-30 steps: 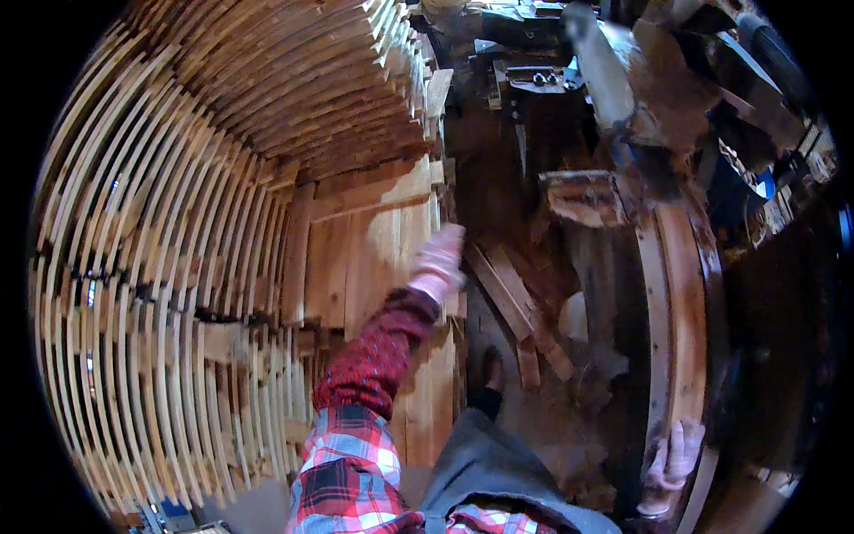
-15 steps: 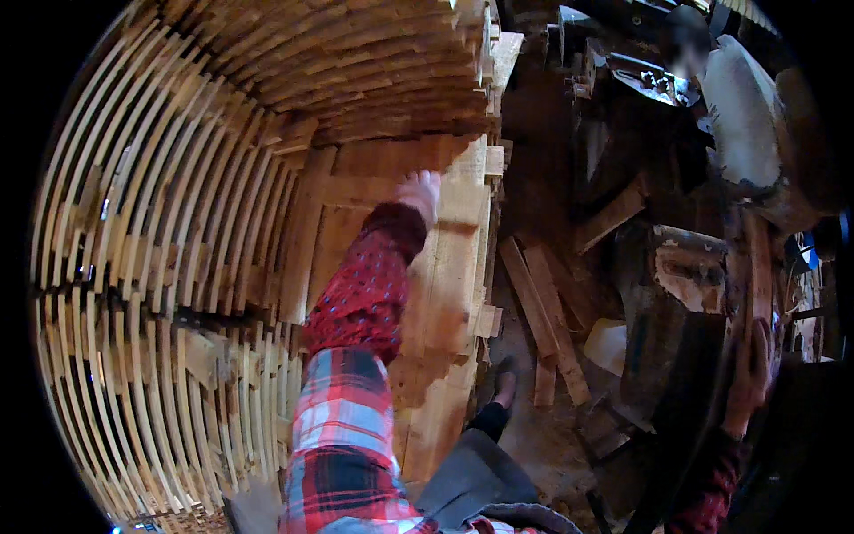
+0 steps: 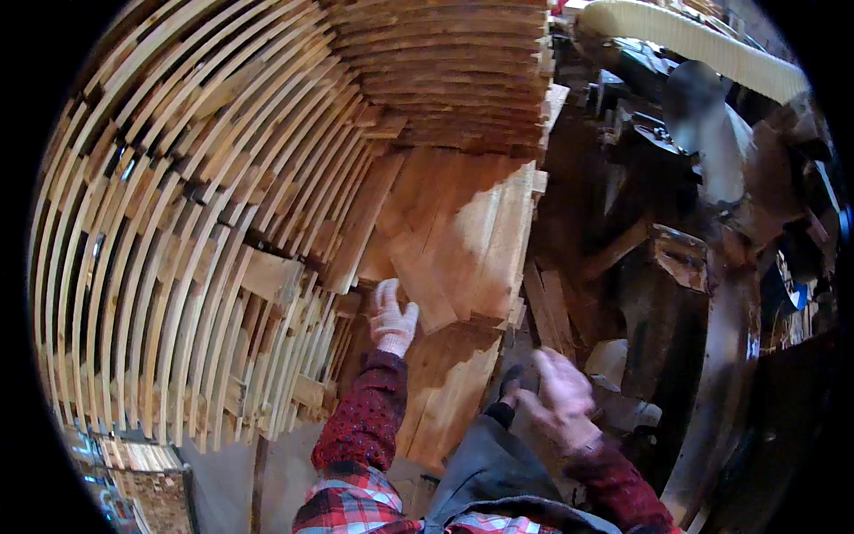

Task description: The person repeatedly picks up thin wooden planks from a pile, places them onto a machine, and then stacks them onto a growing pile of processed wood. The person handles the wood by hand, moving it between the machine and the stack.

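Many stacked slats point(image 3: 191, 258) fill the view from eight to twelve o'clock. Beside them spreads a bed of flat boards point(image 3: 500, 209); across it, near centre, a short board point(image 3: 422, 283) lies slantwise. At between four and five o'clock, the right hand point(image 3: 560, 399) is wide open, empty. Nearer centre, at seven, the left hand point(image 3: 392, 319) has parted fingers beside the short board; contact I cannot tell.

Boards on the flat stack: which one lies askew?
The slanting board just right of the left hand; it crosses the other boards, which lie side by side.
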### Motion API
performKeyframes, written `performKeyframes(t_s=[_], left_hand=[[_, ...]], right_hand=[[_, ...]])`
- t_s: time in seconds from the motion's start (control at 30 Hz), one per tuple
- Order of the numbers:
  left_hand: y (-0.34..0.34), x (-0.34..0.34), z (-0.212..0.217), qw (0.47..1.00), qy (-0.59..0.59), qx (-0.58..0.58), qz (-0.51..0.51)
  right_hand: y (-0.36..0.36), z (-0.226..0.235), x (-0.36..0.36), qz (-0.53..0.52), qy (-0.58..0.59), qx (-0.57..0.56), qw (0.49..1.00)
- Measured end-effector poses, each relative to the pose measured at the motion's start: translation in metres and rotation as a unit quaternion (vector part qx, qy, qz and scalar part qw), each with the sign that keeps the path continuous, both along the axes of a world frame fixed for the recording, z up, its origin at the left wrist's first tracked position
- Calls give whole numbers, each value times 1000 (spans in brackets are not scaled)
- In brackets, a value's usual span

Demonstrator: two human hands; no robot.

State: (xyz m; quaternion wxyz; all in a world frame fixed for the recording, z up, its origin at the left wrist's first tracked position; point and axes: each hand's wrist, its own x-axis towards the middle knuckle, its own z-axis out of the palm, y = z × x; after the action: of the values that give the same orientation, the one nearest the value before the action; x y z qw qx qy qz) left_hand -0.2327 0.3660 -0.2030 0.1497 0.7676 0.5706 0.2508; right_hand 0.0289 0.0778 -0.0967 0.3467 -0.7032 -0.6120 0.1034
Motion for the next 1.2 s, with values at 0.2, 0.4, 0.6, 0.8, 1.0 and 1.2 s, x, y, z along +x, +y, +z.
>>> performKeyframes(t_s=[0.2, 0.4, 0.6, 0.8, 1.0, 1.2], left_hand=[[85, -91, -9, 929, 352, -66, 92], [166, -90, -15, 880, 439, -117, 137], [182, -24, 30, 856, 428, -268, 111], [128, 9, 19, 893, 340, -273, 111], [28, 1, 18, 915, 280, -284, 58], [-179, -50, -19, 981, 86, -161, -68]], right_hand=[[184, -85, -113, 103, -60, -164, 979], [261, -123, -112, 159, -201, -216, 942], [301, -142, 54, 63, -110, -253, 959], [334, -99, 80, 129, -171, -238, 947], [193, -122, -10, 46, -100, -215, 970], [-53, -24, -5, -11, -35, -209, 977]])
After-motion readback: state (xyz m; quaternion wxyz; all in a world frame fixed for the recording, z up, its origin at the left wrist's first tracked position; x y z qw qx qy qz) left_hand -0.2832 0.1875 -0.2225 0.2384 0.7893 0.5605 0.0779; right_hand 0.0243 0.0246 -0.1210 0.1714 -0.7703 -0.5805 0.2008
